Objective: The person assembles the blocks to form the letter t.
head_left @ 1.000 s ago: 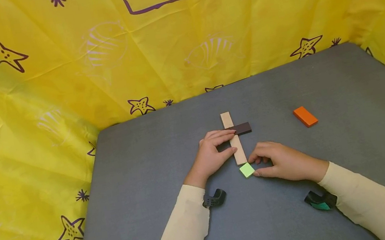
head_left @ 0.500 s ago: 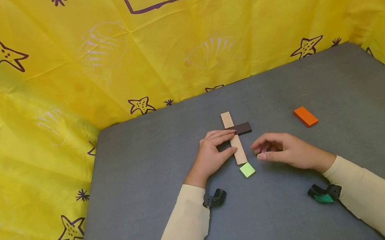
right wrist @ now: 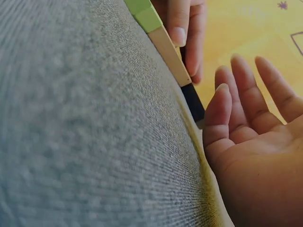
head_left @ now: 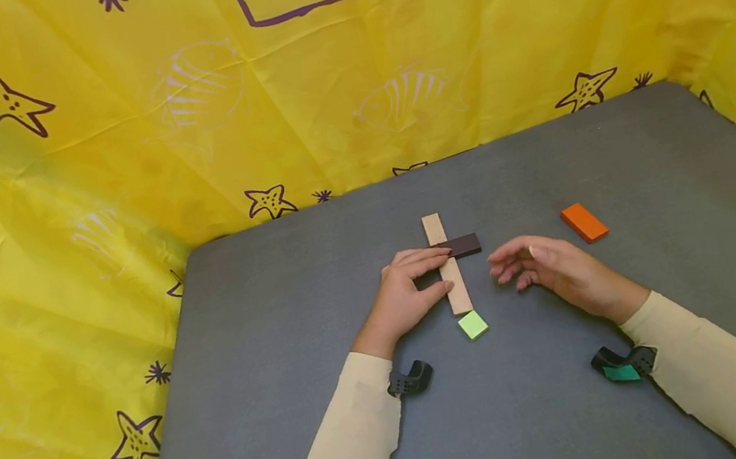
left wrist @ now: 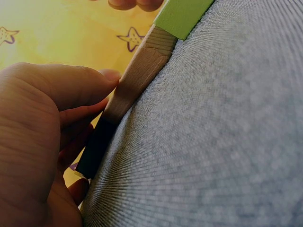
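Observation:
A pale wooden block [head_left: 455, 286] lies on the grey tabletop, its near end meeting a corner of a lime-green block [head_left: 473, 324]. Crosswise at its far end is a dark brown block [head_left: 464, 245], and more pale wood [head_left: 434, 229] shows beyond it. My left hand [head_left: 409, 293] rests on this row from the left, fingers over the dark block and thumb against the pale wooden one. To the right of the row, my right hand [head_left: 557, 269] hovers with loosely bent, spread fingers. In the right wrist view its palm and fingers hold nothing.
An orange block [head_left: 584, 222] lies by itself at the right, beyond my right hand. Yellow cloth [head_left: 317, 93] with sea-creature drawings hangs behind the table [head_left: 266, 318] and along its sides. Both wrists carry dark camera mounts [head_left: 411, 378].
My right hand has let go of the lime-green block and moved away to the right and farther back, its fingers opening. The left hand and the blocks hold their places.

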